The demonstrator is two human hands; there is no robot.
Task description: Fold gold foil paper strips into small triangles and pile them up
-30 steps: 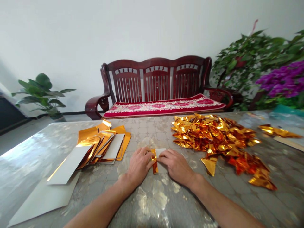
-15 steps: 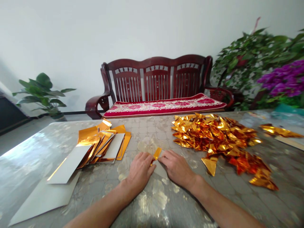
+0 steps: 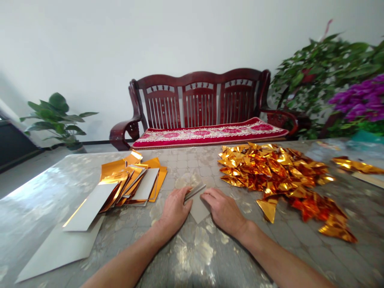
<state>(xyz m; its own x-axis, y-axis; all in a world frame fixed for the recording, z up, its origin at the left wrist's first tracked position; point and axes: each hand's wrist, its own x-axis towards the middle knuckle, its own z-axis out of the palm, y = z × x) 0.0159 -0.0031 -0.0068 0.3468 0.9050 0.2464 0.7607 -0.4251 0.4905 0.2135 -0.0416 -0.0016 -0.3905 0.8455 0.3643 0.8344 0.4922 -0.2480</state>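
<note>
A small sheet of foil paper lies on the table with its grey-white back up, one flap raised at the far side. My left hand pinches that raised flap with its fingertips. My right hand lies beside it with its fingers pressed down on the sheet's right edge. A fanned stack of flat gold-and-white sheets lies just left of my left hand. A heap of folded gold foil pieces spreads out to the right of my right hand.
The table has a glossy patterned top. Large white sheets lie at the near left. More gold foil lies at the far right. A red wooden bench and potted plants stand behind the table.
The flap between my hands has turned over: its gold face showed before, now its grey back shows and the sheet lies more spread out. Both hands stayed in place.
</note>
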